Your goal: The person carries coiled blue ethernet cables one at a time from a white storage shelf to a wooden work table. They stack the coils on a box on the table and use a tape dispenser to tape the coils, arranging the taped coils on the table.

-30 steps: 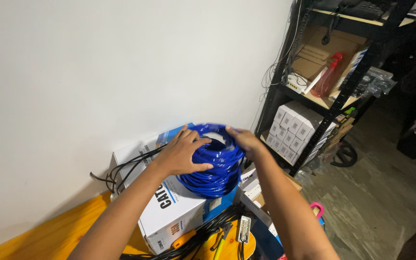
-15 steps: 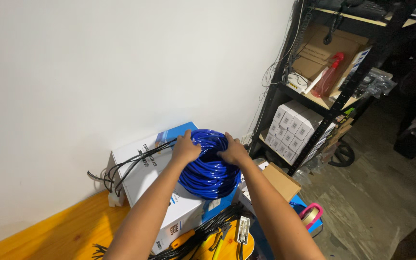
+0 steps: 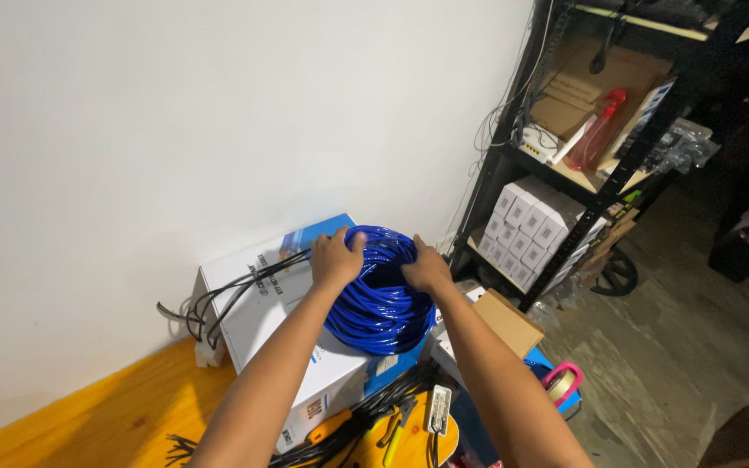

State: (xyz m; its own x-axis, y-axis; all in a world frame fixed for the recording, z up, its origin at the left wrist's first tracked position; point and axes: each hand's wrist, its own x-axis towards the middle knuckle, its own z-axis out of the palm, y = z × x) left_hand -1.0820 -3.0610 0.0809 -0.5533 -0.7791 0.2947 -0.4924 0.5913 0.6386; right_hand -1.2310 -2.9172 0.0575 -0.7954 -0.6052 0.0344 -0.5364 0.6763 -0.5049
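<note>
A thick coil of blue cable (image 3: 376,303) rests on top of a white and blue cardboard box (image 3: 262,303) against the wall. My left hand (image 3: 335,258) grips the coil's upper left rim, fingers curled over it. On the upper right rim sits my right hand (image 3: 426,268), also closed around the strands. Both forearms reach forward from the bottom of the view.
Black cables (image 3: 218,299) trail over the box toward the wall. An orange wooden surface (image 3: 114,416) lies below left. A brown carton (image 3: 509,322), tape rolls (image 3: 563,383) and tools lie below right. A black shelf rack (image 3: 600,173) with white boxes stands at right.
Both hands slid further up the coil's rim and closer together, and the view moved nearer to the box.
</note>
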